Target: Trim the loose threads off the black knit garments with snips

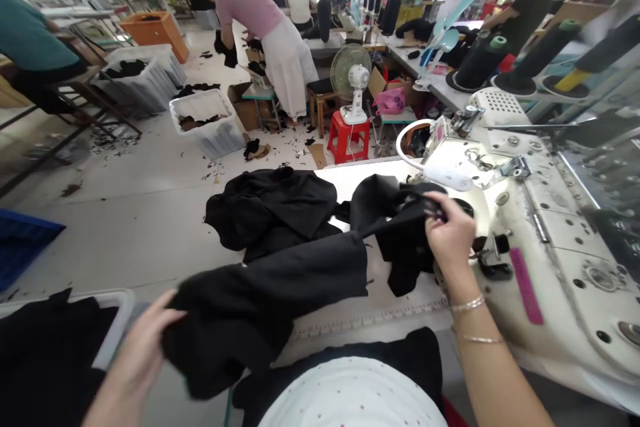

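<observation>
My left hand (pixel 145 337) grips the near left end of a black garment piece (pixel 305 273), fingers closed on its edge. The cloth stretches across the white sewing table to the right. At the sewing machine (pixel 545 233), my right hand (pixel 453 233) pinches a narrow raised part of black cloth near the needle area; my palm and fingers hide part of it. Behind the stretched piece lies a heap of black cloth (pixel 275 207). A measuring tape (pixel 370 320) runs along the table's front edge. More black fabric (pixel 415 353) rests by my lap.
A bin (pixel 123 320) of black cloth stands at my left. Beyond the table are a fan (pixel 357 83) on a red stool (pixel 349 137), a white crate (pixel 200 117), and thread cones (pixel 480 63). Several people work nearby, one bending in a pink top (pixel 257 7).
</observation>
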Demonstrator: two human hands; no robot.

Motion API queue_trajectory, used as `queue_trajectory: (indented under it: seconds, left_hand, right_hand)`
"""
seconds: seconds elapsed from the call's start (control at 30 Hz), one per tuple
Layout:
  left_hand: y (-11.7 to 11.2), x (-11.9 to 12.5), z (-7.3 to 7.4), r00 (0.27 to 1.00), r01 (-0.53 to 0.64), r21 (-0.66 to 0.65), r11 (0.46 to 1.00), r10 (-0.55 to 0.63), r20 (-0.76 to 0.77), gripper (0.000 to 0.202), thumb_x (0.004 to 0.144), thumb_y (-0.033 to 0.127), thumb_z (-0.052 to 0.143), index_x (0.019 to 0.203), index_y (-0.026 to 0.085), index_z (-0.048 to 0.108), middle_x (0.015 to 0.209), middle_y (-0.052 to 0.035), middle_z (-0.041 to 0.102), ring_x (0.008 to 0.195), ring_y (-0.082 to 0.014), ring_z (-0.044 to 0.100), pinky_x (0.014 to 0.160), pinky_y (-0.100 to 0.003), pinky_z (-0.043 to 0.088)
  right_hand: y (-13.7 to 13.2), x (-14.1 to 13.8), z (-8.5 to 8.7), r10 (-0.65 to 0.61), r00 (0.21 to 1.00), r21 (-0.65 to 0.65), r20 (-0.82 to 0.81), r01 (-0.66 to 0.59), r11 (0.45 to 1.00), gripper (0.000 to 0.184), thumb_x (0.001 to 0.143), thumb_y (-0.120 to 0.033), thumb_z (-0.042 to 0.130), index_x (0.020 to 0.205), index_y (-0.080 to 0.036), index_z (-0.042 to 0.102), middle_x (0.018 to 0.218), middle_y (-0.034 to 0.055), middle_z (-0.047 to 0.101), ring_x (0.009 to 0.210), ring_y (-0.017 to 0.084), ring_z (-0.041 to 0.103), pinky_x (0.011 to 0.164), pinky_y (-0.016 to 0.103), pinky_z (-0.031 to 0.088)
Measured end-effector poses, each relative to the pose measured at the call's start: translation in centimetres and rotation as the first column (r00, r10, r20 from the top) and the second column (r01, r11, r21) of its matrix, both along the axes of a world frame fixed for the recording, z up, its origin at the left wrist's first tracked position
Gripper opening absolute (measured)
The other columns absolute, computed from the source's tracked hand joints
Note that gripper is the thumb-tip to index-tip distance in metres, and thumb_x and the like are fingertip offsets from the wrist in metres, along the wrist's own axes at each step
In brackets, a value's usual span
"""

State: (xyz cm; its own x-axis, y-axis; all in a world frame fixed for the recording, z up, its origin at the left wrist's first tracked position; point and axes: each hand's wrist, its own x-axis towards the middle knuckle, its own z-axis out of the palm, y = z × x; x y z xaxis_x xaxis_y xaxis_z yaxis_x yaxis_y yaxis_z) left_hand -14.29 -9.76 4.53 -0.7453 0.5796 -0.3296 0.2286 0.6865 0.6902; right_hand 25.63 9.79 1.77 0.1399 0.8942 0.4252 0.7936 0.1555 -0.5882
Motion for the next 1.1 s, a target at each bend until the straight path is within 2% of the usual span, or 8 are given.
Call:
queue_trajectory:
  seconds: [0.13,0.17,0.3,0.37,0.5,0.67,0.83,1.1]
  left_hand:
    - [2.4,5.1,-4.4,0.988,0.104,-0.104,0.989,-0.115,-0.105,0.033,0.066,0.026,0.047,0.096,0.017,0.055,0.111,-0.0113,0.058,0.114,-0.0295,0.048,0.100,-0.046,0.038]
    - [2.9,7.2,-5.6,0.936,0.297,-0.102,0.949,-0.310,-0.164,0.035,0.068,0.026,0.048,0.101,0.016,0.054,0.111,-0.0119,0.056,0.113,-0.0286,0.048,0.101,-0.047,0.035]
    - [4.6,15.4,-9.5,0.532,0.803,-0.214,0.555,-0.831,-0.160,0.048,0.065,0.013,0.060,0.111,0.021,0.051,0.119,-0.0084,0.050,0.117,-0.0264,0.041,0.102,-0.044,0.031]
    - [5.1,17.5,-10.9,0.487,0.834,-0.235,0.500,-0.866,-0.114,0.041,0.062,0.009,0.062,0.101,0.019,0.055,0.111,-0.0092,0.054,0.110,-0.0284,0.046,0.095,-0.047,0.034]
    - [5.8,17.0,-10.7,0.498,0.851,-0.175,0.496,-0.866,-0.033,0.006,0.073,0.014,0.052,0.077,0.017,0.055,0.084,-0.0048,0.059,0.088,-0.0223,0.055,0.082,-0.039,0.043]
    - [5.3,14.8,-6.7,0.583,0.813,-0.028,0.582,-0.812,0.043,0.005,0.075,0.023,0.051,0.074,0.019,0.048,0.080,-0.0003,0.057,0.079,-0.0145,0.054,0.074,-0.025,0.044]
    - [4.0,14.3,-4.1,0.727,0.655,0.100,0.749,-0.661,0.188,0.014,0.071,0.028,0.056,0.069,0.019,0.046,0.071,0.0027,0.051,0.073,-0.0135,0.051,0.073,-0.025,0.042]
    - [3.0,14.7,-3.0,0.654,0.713,0.070,0.698,-0.698,0.292,0.018,0.066,0.018,0.061,0.077,0.019,0.047,0.073,0.0040,0.047,0.071,-0.0106,0.044,0.069,-0.022,0.038]
  right_hand:
    - [-2.4,-0.1,-5.5,0.179,0.979,-0.495,0.094,-0.110,0.862,0.024,0.070,-0.019,0.051,0.085,-0.023,0.070,0.068,0.0048,0.068,0.062,0.022,0.060,0.052,0.027,0.037]
    - [-2.9,-0.2,-6.2,0.183,0.978,-0.540,0.096,-0.103,0.835,0.022,0.072,-0.022,0.051,0.084,-0.023,0.069,0.069,0.0052,0.068,0.063,0.022,0.060,0.052,0.027,0.036]
    - [-3.8,-0.7,-6.3,0.084,0.996,-0.573,-0.034,-0.088,0.815,0.021,0.075,-0.029,0.050,0.085,-0.021,0.066,0.062,0.0050,0.066,0.061,0.022,0.059,0.053,0.027,0.036]
    - [-3.5,-0.6,-5.4,0.018,0.986,-0.544,-0.167,-0.107,0.832,0.021,0.077,-0.031,0.048,0.084,-0.019,0.063,0.056,0.0038,0.064,0.057,0.020,0.058,0.054,0.026,0.036]
    - [-2.8,0.2,-4.5,-0.091,0.949,-0.485,-0.302,-0.071,0.872,0.024,0.077,-0.033,0.048,0.090,-0.017,0.060,0.062,0.0053,0.067,0.052,0.018,0.054,0.054,0.027,0.037]
    - [-5.0,-0.8,-6.2,-0.088,0.888,-0.462,-0.452,-0.149,0.875,0.040,0.074,-0.042,0.055,0.105,-0.016,0.052,0.074,0.0062,0.065,0.061,0.017,0.055,0.059,0.028,0.040]
    - [-10.4,-5.2,-6.0,0.077,0.661,-0.441,-0.747,-0.579,0.686,0.029,0.070,-0.041,0.063,0.082,-0.017,0.057,0.075,0.0037,0.060,0.050,0.009,0.041,0.049,0.024,0.035]
    - [-12.7,-9.1,-4.5,0.173,0.532,-0.365,-0.829,-0.749,0.553,0.012,0.071,-0.024,0.062,0.067,-0.017,0.052,0.067,-0.0015,0.045,0.057,0.009,0.038,0.052,0.023,0.032]
